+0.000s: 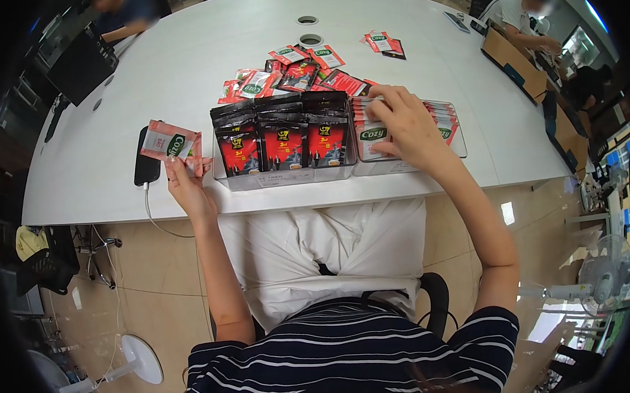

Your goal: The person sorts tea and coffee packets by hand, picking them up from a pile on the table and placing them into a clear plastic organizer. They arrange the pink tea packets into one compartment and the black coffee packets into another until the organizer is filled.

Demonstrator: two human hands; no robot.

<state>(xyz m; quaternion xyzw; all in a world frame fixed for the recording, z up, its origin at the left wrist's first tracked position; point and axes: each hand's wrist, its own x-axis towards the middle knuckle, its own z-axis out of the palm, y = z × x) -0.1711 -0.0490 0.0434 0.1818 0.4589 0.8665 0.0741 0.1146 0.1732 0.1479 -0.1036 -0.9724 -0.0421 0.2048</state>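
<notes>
My left hand (191,184) is closed on a red-and-white Cozy tea sachet (174,143), held up left of the organizer. The fingers of my right hand (405,126) are apart and curved over the right-hand compartment, touching the Cozy tea sachets (373,133) standing there. My thumb is at their front and my fingertips are near their top edges; I see no sachet lifted. Between my hands, a clear plastic tray (286,178) holds upright rows of red-and-black coffee sachets (283,145). The clear tea box (460,144) stands against its right side.
Loose mixed sachets (299,74) lie in a pile behind the trays, with a smaller group (382,42) farther right. A phone (147,158) with a white cable lies beside my left hand. Two people sit at the far sides of the white table (203,50).
</notes>
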